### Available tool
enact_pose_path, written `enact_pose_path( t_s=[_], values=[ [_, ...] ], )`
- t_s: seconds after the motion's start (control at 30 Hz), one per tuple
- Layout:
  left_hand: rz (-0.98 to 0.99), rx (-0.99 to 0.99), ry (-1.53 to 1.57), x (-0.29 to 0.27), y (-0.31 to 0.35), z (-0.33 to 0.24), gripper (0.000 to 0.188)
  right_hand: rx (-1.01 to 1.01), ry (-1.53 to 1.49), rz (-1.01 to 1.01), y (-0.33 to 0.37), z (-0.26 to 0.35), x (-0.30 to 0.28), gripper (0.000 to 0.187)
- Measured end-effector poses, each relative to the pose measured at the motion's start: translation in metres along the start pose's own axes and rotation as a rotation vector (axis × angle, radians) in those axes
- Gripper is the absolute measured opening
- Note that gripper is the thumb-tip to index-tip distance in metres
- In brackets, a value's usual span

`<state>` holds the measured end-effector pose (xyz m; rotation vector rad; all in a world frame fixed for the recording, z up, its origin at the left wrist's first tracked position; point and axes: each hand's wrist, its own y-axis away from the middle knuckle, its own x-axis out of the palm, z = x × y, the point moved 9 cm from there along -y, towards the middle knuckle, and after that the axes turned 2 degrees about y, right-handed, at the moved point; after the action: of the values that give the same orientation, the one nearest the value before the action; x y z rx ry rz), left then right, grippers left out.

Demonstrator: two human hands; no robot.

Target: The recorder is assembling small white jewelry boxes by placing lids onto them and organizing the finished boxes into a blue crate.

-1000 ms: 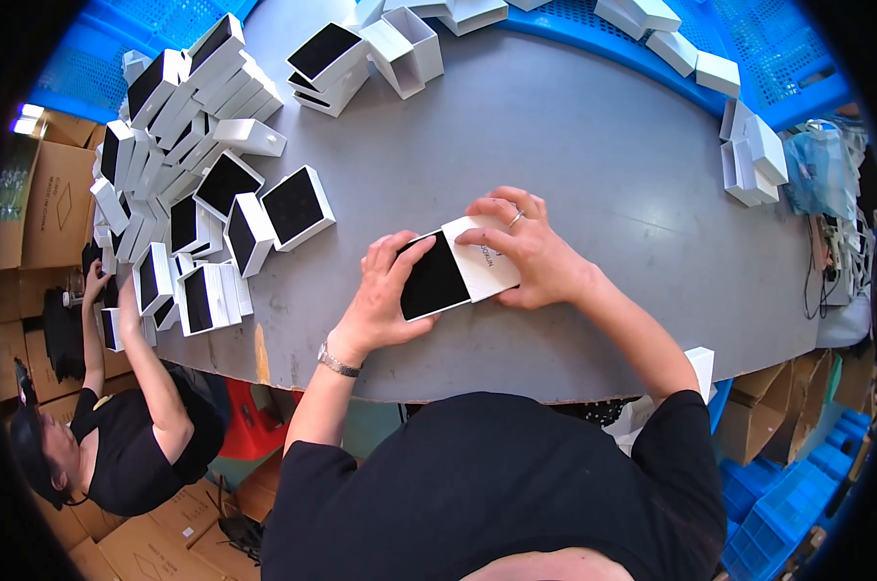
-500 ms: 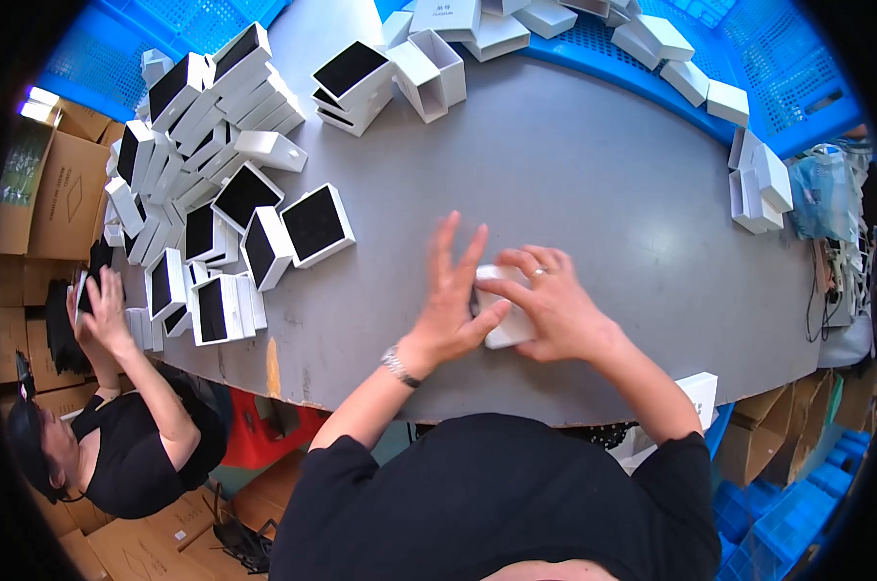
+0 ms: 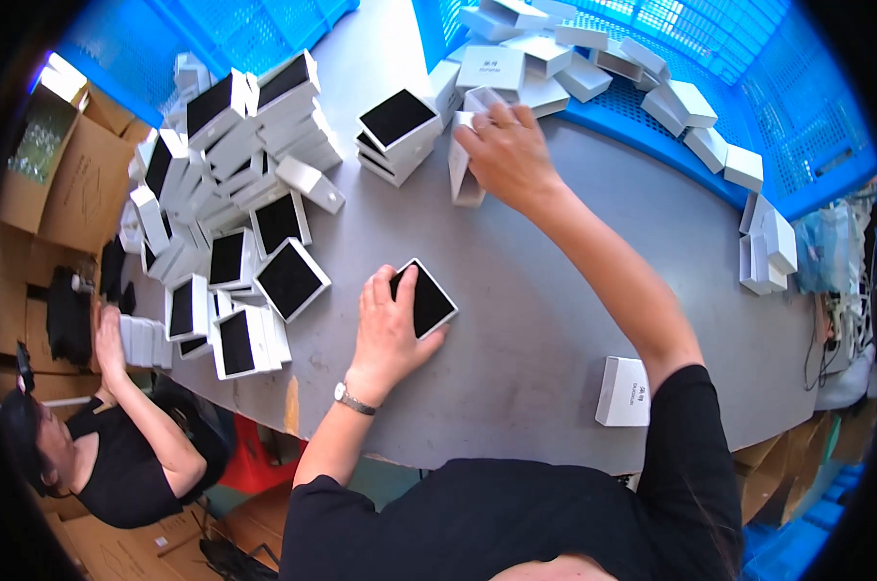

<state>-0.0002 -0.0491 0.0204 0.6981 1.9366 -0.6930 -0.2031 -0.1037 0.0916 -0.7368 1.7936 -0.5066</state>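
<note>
My left hand (image 3: 388, 324) grips a shallow white box base (image 3: 425, 300) on the table, thumb and fingers around its near-left side. Its inside is lined in black. Further away, my right hand (image 3: 508, 150) is closed on a hollow white box lid (image 3: 465, 174) beside the blue crate; the fingertips are partly hidden. Left of that hand stands a small stack of black-lined box bases (image 3: 397, 126). A closed white box (image 3: 623, 392) with dark print rests close to my right upper arm.
Many black-lined white boxes (image 3: 230, 257) are piled at the left. White lids fill the edge of a blue crate (image 3: 642, 116) at the back, with several more lids (image 3: 768, 247) at the right. A co-worker's hand (image 3: 109, 334) touches white boxes at the far left.
Both hands were together on a white box at the table's middle. My right hand has moved away to the lids, and my left now holds a black-lined base. The view has shifted.
</note>
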Motion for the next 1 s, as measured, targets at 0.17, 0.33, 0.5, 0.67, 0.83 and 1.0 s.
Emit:
enact_pose_path(
  t_s=[0.17,0.33,0.5,0.67,0.83,1.0],
  values=[
    [-0.015,-0.1,0.033,0.003,0.042,-0.021,0.104,0.15,-0.177,0.562,0.117,0.045,-0.059,0.044],
    [0.101,-0.139,0.168,0.012,0.052,-0.01,0.11,0.208,-0.325,1.235,0.166,0.059,-0.102,0.061],
    [0.008,0.162,0.259,0.016,0.036,-0.013,0.098,-0.115,-0.461,0.661,0.129,0.059,-0.102,0.062],
    [0.003,0.123,0.275,0.018,0.043,-0.011,0.095,-0.239,-0.861,0.653,0.114,0.103,-0.083,0.09],
    [-0.066,-0.059,0.285,0.001,0.075,0.007,0.09,0.004,-0.587,0.708,0.133,0.102,-0.096,0.108],
    [-0.089,-0.053,0.395,0.003,0.08,-0.001,0.088,0.206,-0.466,0.951,0.163,0.078,-0.09,0.111]
  ],
)
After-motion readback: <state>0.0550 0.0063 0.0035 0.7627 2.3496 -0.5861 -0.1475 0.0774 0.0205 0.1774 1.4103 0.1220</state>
